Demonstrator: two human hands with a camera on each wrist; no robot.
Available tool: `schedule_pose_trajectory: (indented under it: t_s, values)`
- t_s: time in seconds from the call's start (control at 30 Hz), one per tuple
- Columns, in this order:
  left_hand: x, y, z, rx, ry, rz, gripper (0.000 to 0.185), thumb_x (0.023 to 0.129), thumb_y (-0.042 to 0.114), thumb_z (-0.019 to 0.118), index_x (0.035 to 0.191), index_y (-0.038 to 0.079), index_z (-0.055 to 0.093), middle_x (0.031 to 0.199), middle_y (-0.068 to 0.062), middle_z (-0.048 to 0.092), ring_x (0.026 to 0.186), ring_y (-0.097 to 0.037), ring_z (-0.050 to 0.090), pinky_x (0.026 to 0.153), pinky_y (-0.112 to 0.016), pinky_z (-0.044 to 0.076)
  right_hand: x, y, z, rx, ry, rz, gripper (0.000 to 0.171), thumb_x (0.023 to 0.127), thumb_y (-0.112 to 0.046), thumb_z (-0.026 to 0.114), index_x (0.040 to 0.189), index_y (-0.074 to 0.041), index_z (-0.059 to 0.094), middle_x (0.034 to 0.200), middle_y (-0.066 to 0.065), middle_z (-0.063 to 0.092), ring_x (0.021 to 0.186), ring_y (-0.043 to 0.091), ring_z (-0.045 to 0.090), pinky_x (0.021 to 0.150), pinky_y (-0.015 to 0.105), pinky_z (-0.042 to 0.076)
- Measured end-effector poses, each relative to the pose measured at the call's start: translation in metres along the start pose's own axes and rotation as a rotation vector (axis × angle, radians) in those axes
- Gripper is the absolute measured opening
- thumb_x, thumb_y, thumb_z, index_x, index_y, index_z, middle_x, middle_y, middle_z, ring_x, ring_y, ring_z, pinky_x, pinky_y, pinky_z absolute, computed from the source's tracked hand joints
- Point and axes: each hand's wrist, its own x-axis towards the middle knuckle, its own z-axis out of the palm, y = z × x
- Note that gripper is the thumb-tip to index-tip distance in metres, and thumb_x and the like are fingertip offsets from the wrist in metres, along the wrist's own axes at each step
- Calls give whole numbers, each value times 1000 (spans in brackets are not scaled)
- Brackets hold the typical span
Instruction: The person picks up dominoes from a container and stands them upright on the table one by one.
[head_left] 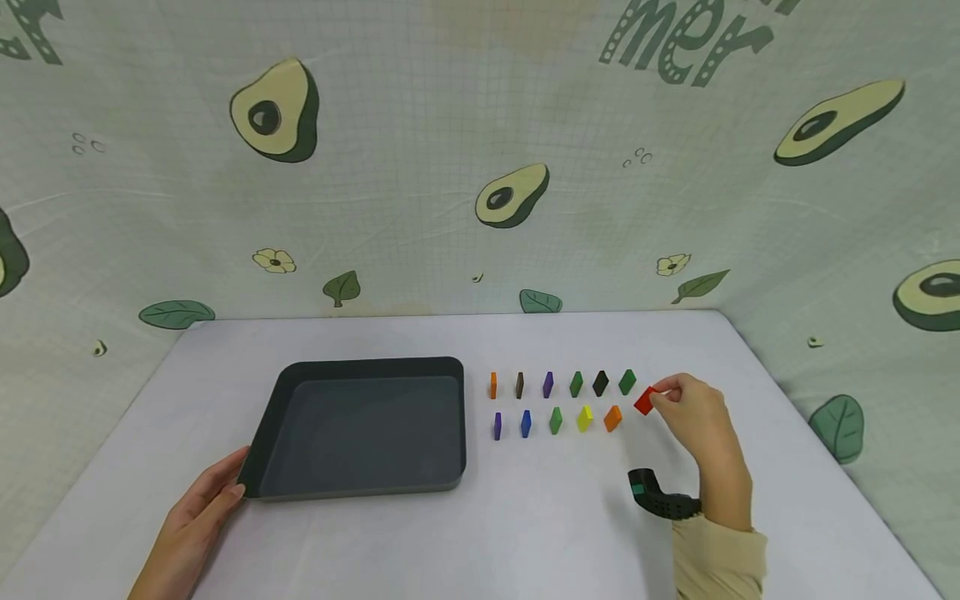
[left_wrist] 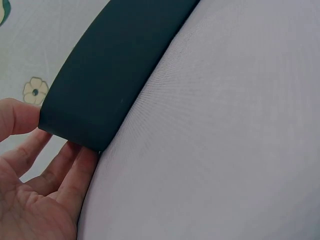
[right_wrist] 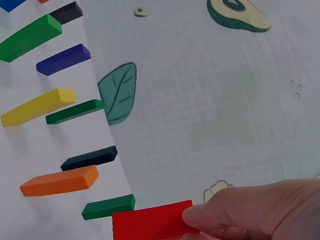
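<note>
My right hand [head_left: 693,417] pinches a red domino-like block [right_wrist: 152,220] between thumb and fingers, at the right end of two rows of blocks. In the right wrist view an orange block [right_wrist: 60,181] and a green block [right_wrist: 109,206] stand close to it. My left hand [head_left: 198,508] holds the near left corner of a dark grey rectangular tray [head_left: 352,493], thumb and fingers against its wall. The left wrist view shows the fingertips [left_wrist: 82,157] touching the tray's outer corner. Nothing lies in the tray.
Several coloured blocks stand on edge right of the tray, among them a yellow block [head_left: 585,418], a blue block [head_left: 526,423] and a black block [head_left: 601,383]. A white cloth covers the table [head_left: 450,550]. Behind hangs an avocado-print curtain [head_left: 390,208].
</note>
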Motion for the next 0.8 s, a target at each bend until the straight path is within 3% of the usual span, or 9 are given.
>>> schedule_pose_trajectory:
  t_s: [0.4,0.8]
  values:
    - [0,0,0,9,8,-15,52,100,20,45,147,11,26,133,22,37,112,23,36,83,2,34,13,12,12,33,-26,128,31,90,-19,51,108,6,53,94,21,56,83,30,50,64,34,43]
    - [0,0,0,8,9,-10,52,100,19,44,147,11,26,133,21,38,113,22,36,84,1,34,21,20,24,33,-18,178,30,89,-21,53,103,5,54,93,21,55,84,31,49,66,36,42]
